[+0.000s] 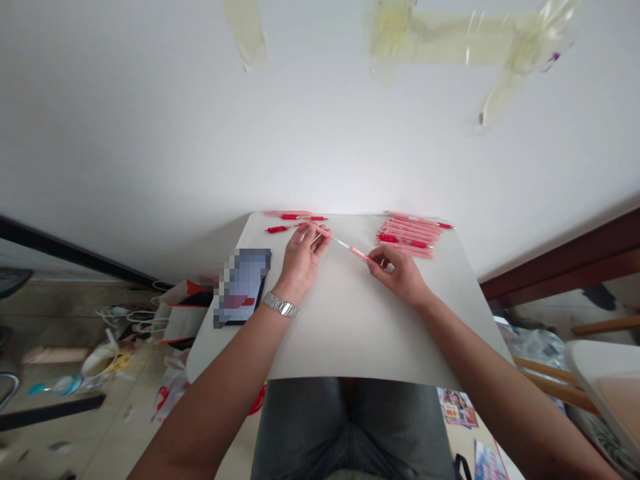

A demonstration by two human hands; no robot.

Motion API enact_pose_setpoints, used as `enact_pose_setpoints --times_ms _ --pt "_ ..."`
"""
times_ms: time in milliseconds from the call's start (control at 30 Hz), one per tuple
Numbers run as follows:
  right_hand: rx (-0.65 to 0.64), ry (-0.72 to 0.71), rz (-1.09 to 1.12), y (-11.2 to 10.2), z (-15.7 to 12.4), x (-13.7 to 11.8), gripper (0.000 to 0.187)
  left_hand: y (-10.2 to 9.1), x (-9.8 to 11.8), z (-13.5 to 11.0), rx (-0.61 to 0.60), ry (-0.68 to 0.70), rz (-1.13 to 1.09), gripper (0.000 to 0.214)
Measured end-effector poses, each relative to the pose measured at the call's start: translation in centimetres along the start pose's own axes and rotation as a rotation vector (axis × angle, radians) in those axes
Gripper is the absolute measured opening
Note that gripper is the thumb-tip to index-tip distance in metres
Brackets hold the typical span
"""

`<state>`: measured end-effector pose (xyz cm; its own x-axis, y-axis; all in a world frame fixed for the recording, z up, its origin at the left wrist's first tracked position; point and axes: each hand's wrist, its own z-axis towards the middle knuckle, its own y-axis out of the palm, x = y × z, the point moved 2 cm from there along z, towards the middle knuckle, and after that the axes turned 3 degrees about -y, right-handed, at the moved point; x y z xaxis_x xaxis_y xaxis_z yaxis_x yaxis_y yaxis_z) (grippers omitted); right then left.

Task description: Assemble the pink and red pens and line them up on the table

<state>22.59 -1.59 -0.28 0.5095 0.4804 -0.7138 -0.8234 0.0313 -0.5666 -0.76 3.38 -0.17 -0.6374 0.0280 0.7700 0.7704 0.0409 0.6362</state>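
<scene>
Over the white table (345, 320), my left hand (300, 260) is closed on a pink pen barrel (321, 231). Fingers and thumb of my right hand (397, 273) pinch another pink pen part (359, 253). A thin pale refill (341, 243) spans the gap between the two pink parts. Just beyond my left hand lie a red pen (277, 229) and a few more pens (303, 217). Past my right hand rests a pile of pink pens (410, 230), with a red-gripped pen (405, 241) on top.
A phone or tablet (245, 287) lies at the table's left side, partly pixelated. The wall (320, 133) rises behind the table's back edge. Bags, cables and a plastic bottle (63, 385) are on the floor at left. Another white surface (600, 363) stands at right.
</scene>
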Motion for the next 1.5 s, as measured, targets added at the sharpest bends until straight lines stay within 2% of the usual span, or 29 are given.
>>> enact_pose_setpoints --times_ms 500,967,1500 --pt "0.007 -0.009 -0.007 0.0 0.1 -0.1 0.01 1.0 -0.4 -0.7 -0.055 -0.014 0.052 0.03" --pt "0.017 -0.004 0.006 -0.1 0.1 -0.4 0.008 1.6 -1.0 -1.6 -0.159 -0.032 0.144 0.029" --pt "0.041 -0.002 0.023 -0.1 0.1 -0.5 0.008 1.9 -0.9 -1.9 -0.192 -0.019 0.19 0.034"
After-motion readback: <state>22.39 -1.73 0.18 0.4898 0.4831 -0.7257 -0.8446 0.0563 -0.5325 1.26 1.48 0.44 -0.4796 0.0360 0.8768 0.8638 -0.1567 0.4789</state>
